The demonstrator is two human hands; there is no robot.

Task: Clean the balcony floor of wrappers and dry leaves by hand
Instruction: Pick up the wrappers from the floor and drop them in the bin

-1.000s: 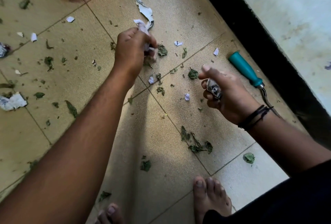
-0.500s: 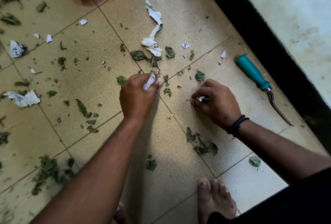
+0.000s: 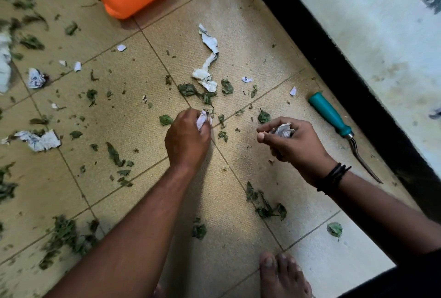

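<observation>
Left hand (image 3: 187,139) and right hand (image 3: 290,141) each clutching wrapper scraps above leaf-strewn beige tile floor (image 3: 250,42)

Torn white wrappers and dry green leaves litter a tan tiled balcony floor (image 3: 133,130). A long twisted wrapper (image 3: 208,59) lies near the centre beside curled leaves (image 3: 191,90); a crumpled wrapper (image 3: 39,140) sits at left, a leaf cluster (image 3: 265,206) lower right.
</observation>
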